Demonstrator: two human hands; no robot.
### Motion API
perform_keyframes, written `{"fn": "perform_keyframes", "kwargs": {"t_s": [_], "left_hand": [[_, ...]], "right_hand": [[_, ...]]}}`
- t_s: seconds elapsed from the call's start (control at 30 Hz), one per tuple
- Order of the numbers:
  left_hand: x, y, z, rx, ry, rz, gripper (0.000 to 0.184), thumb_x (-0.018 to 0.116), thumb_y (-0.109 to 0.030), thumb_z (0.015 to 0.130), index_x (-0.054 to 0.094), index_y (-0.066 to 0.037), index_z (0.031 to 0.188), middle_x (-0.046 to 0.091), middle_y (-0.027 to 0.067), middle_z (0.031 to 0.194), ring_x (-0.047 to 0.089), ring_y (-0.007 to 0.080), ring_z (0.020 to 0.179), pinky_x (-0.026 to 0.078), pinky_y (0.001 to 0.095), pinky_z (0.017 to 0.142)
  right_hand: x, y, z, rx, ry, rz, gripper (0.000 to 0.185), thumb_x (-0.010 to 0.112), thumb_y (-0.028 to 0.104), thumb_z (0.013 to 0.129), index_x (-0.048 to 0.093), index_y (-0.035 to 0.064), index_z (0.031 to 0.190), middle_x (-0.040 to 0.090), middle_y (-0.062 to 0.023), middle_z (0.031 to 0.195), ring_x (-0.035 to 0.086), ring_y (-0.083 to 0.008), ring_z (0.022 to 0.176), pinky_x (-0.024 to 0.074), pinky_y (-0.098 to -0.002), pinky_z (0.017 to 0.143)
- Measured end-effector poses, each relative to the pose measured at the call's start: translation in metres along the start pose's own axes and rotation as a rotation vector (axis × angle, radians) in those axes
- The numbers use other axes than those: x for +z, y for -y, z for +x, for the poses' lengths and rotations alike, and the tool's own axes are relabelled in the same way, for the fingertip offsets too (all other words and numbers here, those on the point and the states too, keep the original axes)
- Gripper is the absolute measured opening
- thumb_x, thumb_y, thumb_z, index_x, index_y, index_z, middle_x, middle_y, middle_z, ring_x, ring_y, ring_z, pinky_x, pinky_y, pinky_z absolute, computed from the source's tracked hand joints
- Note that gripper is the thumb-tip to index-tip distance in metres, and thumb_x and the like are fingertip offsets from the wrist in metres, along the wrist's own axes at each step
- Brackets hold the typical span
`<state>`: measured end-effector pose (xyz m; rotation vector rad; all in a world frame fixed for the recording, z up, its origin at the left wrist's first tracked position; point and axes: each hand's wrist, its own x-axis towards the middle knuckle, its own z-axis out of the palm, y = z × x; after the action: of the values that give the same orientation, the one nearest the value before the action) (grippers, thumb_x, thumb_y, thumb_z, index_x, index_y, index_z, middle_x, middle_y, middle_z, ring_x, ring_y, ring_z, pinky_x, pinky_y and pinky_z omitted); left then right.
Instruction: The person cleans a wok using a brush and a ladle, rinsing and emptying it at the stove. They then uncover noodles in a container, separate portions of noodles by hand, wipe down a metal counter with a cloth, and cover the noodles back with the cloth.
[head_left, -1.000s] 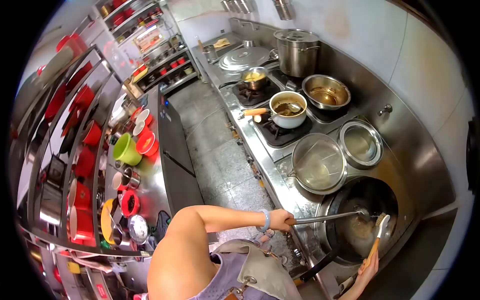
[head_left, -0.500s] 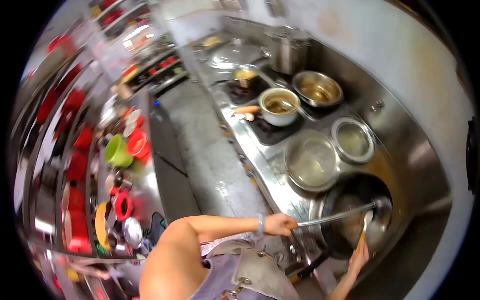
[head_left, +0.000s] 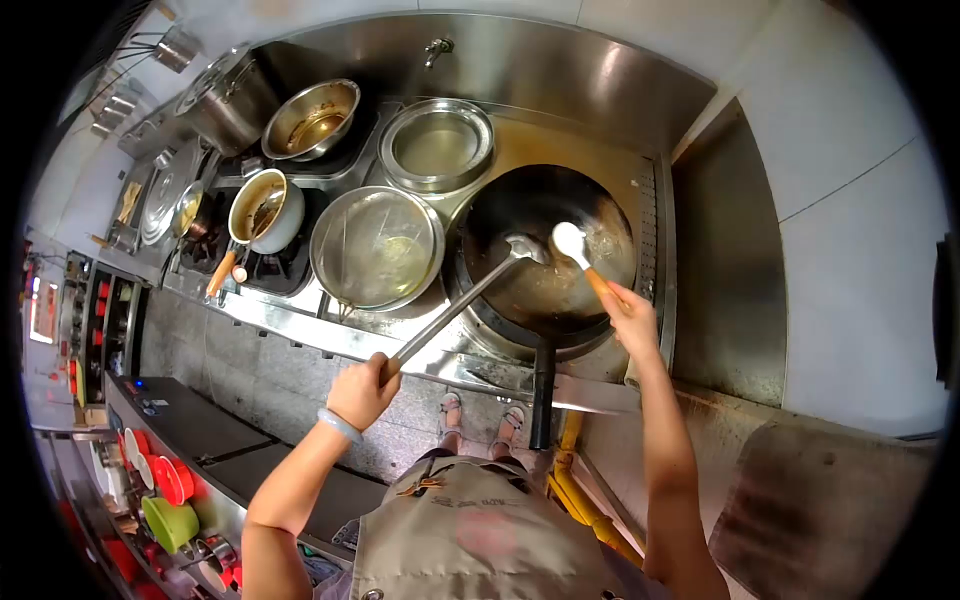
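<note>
My left hand [head_left: 362, 392], with a pale bangle at the wrist, is closed round the handle of a long metal ladle [head_left: 455, 308]. The ladle's head rests inside a black wok [head_left: 500, 205] that holds some cloudy liquid. My right hand [head_left: 634, 322] grips the wooden handle of a white-headed brush [head_left: 570, 241], which is over the wok's right half. The brush's bristles are hidden beneath its head. The wok's black handle [head_left: 543, 395] points toward my apron, between my two arms.
Left of the wok are a strainer over a bowl [head_left: 372, 250] and a metal pot of liquid [head_left: 437, 148]. Farther left stand a white saucepan [head_left: 268, 212], a steel basin [head_left: 312, 120] and a tall stockpot [head_left: 230, 105]. A tap [head_left: 437, 50] juts from the backsplash.
The view has swung right, so the wok is now near the middle. The ladle's head has moved away from the wok's far side, and the brush has shifted within the wok. Both hands keep their holds.
</note>
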<state>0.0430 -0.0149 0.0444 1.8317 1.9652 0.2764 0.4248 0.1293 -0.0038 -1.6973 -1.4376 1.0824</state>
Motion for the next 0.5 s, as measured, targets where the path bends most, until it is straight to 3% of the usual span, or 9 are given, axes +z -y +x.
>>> {"fn": "perform_keyframes", "kwargs": {"t_s": [0.13, 0.27, 0.4, 0.5], "left_hand": [[-0.012, -0.013, 0.018, 0.103, -0.002, 0.092, 0.019, 0.06, -0.022, 0.079, 0.052, -0.005, 0.079, 0.059, 0.0147, 0.063, 0.058, 0.0354, 0.059, 0.046, 0.0441, 0.055], [-0.018, -0.008, 0.02, 0.143, 0.027, 0.155, 0.016, 0.059, -0.02, 0.079, 0.051, -0.007, 0.079, 0.06, 0.0142, 0.064, 0.059, 0.0332, 0.059, 0.047, 0.0426, 0.054], [-0.019, 0.001, 0.027, 0.228, -0.06, 0.314, 0.015, 0.055, -0.021, 0.084, 0.05, -0.008, 0.08, 0.058, 0.0128, 0.062, 0.057, 0.0324, 0.051, 0.046, 0.0411, 0.047], [-0.02, 0.004, 0.033, 0.259, -0.113, 0.405, 0.015, 0.056, -0.022, 0.084, 0.051, -0.008, 0.082, 0.057, 0.011, 0.062, 0.056, 0.0305, 0.05, 0.045, 0.0397, 0.046]], "right_hand": [[0.009, 0.022, -0.016, -0.233, 0.097, -0.296, 0.032, 0.063, 0.022, 0.081, 0.062, 0.0096, 0.111, 0.064, -0.0167, 0.099, 0.063, -0.0272, 0.091, 0.0471, -0.0298, 0.078], [-0.012, -0.013, 0.017, -0.109, -0.144, -0.288, 0.031, 0.063, 0.023, 0.081, 0.063, 0.0119, 0.11, 0.063, -0.0189, 0.099, 0.062, -0.0291, 0.092, 0.047, -0.0316, 0.079], [-0.003, 0.015, 0.002, -0.168, 0.075, -0.291, 0.033, 0.063, 0.023, 0.081, 0.061, 0.0067, 0.11, 0.063, -0.019, 0.099, 0.062, -0.0275, 0.092, 0.0471, -0.0315, 0.078], [-0.011, 0.004, 0.027, -0.089, -0.067, -0.299, 0.035, 0.063, 0.024, 0.081, 0.061, 0.0068, 0.111, 0.063, -0.0189, 0.1, 0.062, -0.0276, 0.093, 0.047, -0.0314, 0.079]]}}
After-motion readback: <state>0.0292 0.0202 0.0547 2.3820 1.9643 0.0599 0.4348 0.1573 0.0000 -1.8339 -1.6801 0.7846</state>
